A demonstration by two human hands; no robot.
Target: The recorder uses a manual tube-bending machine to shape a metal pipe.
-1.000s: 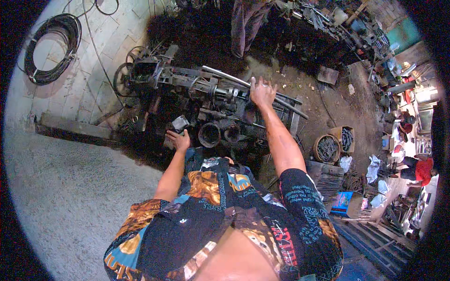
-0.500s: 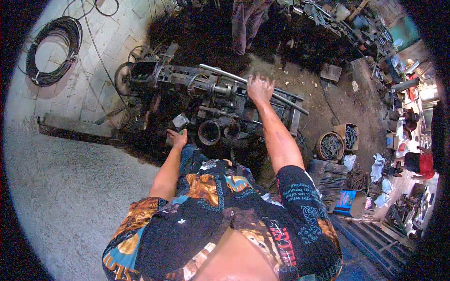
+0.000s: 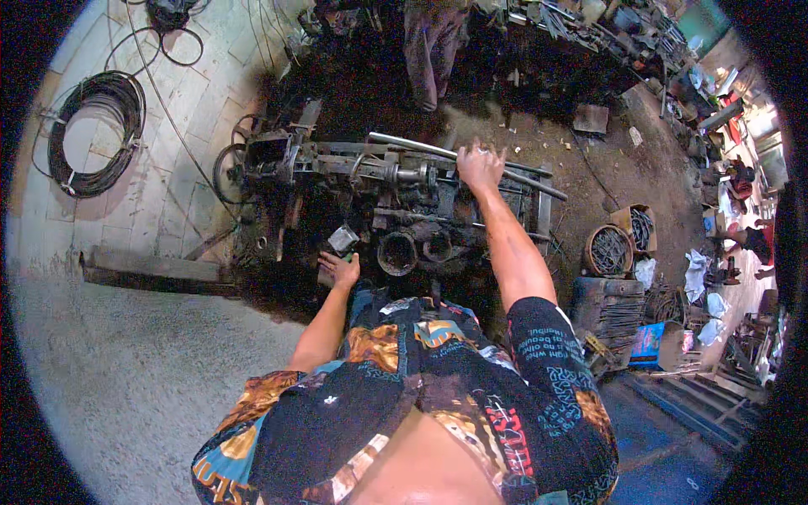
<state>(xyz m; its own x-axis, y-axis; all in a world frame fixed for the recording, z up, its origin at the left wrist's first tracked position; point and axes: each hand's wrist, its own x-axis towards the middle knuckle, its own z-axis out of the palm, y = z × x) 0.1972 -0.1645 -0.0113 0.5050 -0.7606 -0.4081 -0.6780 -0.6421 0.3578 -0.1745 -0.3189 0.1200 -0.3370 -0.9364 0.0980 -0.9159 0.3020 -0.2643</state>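
Observation:
A dark, greasy machine [image 3: 337, 168] with a wheel [image 3: 229, 173] at its left end stretches across in front of me. My right hand [image 3: 481, 167] is closed over a long bare metal rod [image 3: 412, 144] that lies along the machine's far side; the fingertips are partly hidden. A second length of rod [image 3: 536, 183] shows to the right of that hand. Beside a small grey metal box [image 3: 342, 239] at the near side is my left hand [image 3: 339, 269], its fingers stretched apart. A green part shows by its fingertips. Two round, dark cups [image 3: 396, 253] sit to the right of the box.
A coil of black cable [image 3: 99, 135] lies on the pale floor at left. Rightward stand a round basket of metal pieces [image 3: 608, 250], a cardboard box [image 3: 637, 227] and stacked rods [image 3: 608, 318]. A person's trouser legs [image 3: 432, 59] show beyond the machine.
The whole view has shifted, so the machine appears slightly lower and further right. Both hands keep about the same places on the machine, and the rod looks unmoved against it.

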